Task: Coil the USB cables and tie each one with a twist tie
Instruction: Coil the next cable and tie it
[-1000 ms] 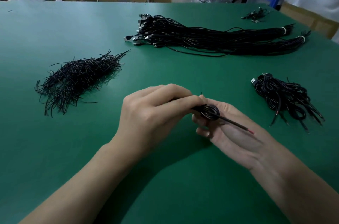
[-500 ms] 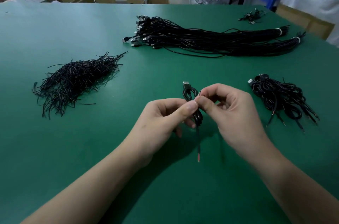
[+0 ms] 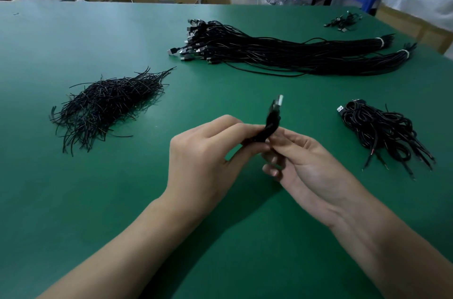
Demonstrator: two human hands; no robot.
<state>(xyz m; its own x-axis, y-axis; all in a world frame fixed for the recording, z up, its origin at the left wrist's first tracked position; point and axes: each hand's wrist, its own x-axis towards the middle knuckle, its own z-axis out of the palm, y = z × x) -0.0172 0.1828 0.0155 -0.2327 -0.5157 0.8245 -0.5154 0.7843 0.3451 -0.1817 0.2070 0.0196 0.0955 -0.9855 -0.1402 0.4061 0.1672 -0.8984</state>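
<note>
Since half a second ago the right hand (image 3: 316, 173) has rolled palm-up, and the loose tail that hung below the hands is out of sight; the coiled USB cable (image 3: 271, 124) now leans to the right, its USB plug (image 3: 278, 101) pointing up at the centre of the frame. Left hand (image 3: 208, 154), knuckles toward the camera, pinches the coil between thumb and forefinger, the other fingers curled under. Right thumb and forefinger close on the coil's lower end, the remaining fingers loosely bent beneath it. Whether a tie is already round the coil cannot be told. Both hands hover above the green table (image 3: 73, 200). At middle left lies the pile of twist ties (image 3: 105, 105); across the upper middle stretch the banded bundles of uncoiled cables (image 3: 294, 56); at the right edge sits the heap of coiled cables (image 3: 382, 132), well apart from the hands; a small cluster of cables (image 3: 343, 21) lies at the upper right
</note>
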